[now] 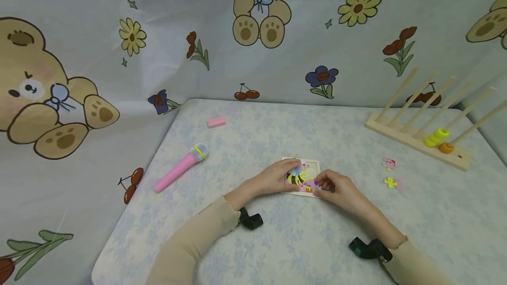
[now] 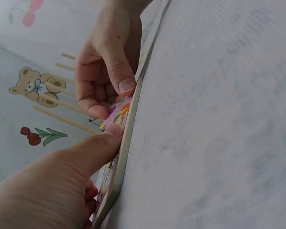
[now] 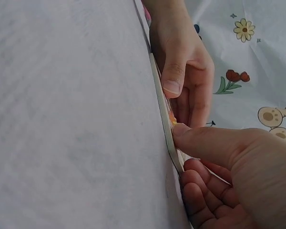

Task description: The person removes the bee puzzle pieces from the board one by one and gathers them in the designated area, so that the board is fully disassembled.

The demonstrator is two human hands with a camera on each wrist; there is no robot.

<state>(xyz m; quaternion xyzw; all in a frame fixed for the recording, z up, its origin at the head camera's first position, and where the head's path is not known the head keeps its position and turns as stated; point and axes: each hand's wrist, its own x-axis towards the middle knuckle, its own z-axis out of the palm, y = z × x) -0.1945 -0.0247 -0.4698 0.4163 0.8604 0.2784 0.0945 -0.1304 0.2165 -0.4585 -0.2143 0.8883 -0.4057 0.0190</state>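
A small wooden jigsaw puzzle board [image 1: 314, 168] lies on the table, partly filled with pink and yellow pieces that show a bee-striped figure [image 1: 295, 179]. Its upper right part is bare wood. My left hand [image 1: 275, 178] holds the board from its left side, thumb [image 2: 97, 150] on the pieces near the front edge and fingers across the top. At the lower right corner, my right hand [image 1: 340, 191] pinches a pink puzzle piece [image 2: 118, 110] between thumb and forefinger, against the board. In the right wrist view the right thumb [image 3: 205, 140] mostly covers that piece.
Two loose puzzle pieces, one pink [image 1: 389, 164] and one yellow and pink [image 1: 391, 183], lie to the right. Behind them stands a wooden peg rack [image 1: 416, 142] with yellow and orange beads. A pink toy microphone [image 1: 180, 169] and a pink block [image 1: 216, 122] lie left.
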